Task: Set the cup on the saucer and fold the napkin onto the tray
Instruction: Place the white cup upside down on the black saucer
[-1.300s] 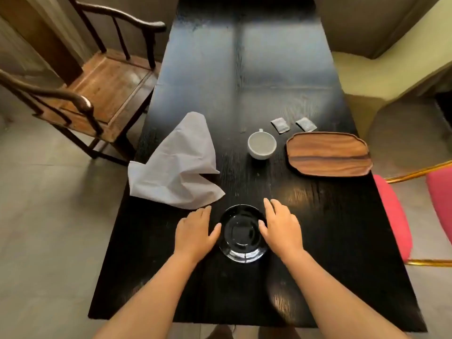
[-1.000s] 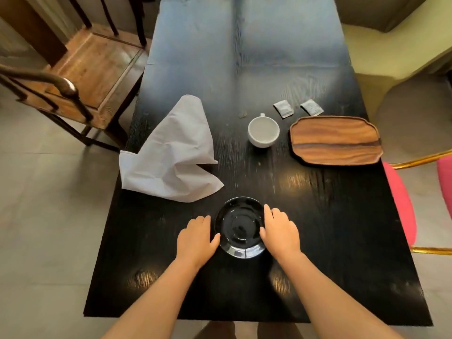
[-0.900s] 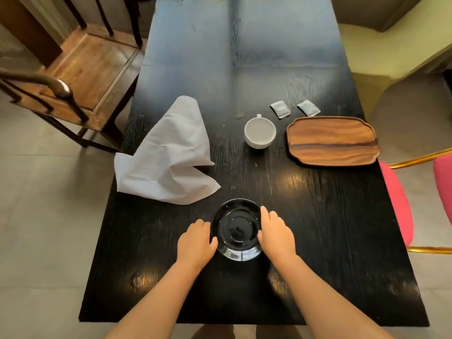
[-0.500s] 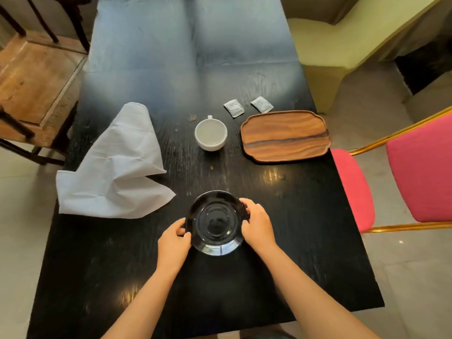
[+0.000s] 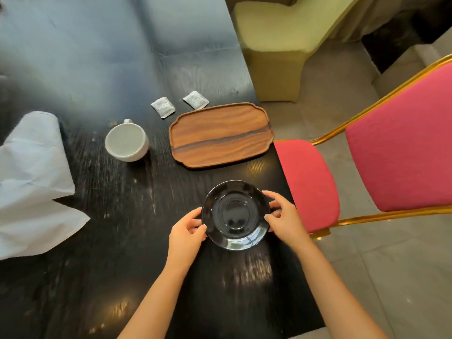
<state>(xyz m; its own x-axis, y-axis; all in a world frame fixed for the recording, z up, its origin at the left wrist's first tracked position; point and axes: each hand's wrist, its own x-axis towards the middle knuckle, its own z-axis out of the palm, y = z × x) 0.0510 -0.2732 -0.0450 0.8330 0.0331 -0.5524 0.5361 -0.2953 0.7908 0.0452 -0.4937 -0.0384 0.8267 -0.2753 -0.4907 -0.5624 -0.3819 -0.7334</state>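
A glossy black saucer (image 5: 235,214) is held by its rim between both hands, just in front of the wooden tray (image 5: 221,134). My left hand (image 5: 186,234) grips the saucer's left edge and my right hand (image 5: 285,216) grips its right edge. The tray is bare and lies near the table's right edge. An empty white cup (image 5: 126,142) stands upright on the table, left of the tray. A crumpled white napkin (image 5: 31,189) lies spread at the far left, partly cut off by the frame.
Two small white sachets (image 5: 163,106) (image 5: 196,100) lie behind the tray on the black wooden table (image 5: 102,253). A red chair with a gold frame (image 5: 381,152) stands close against the table's right edge. A cream upholstered seat (image 5: 276,45) is beyond it.
Both hands closed on the saucer's rim and carried it right and forward, toward the tray. The view swung right, so the napkin and cup now sit further left.
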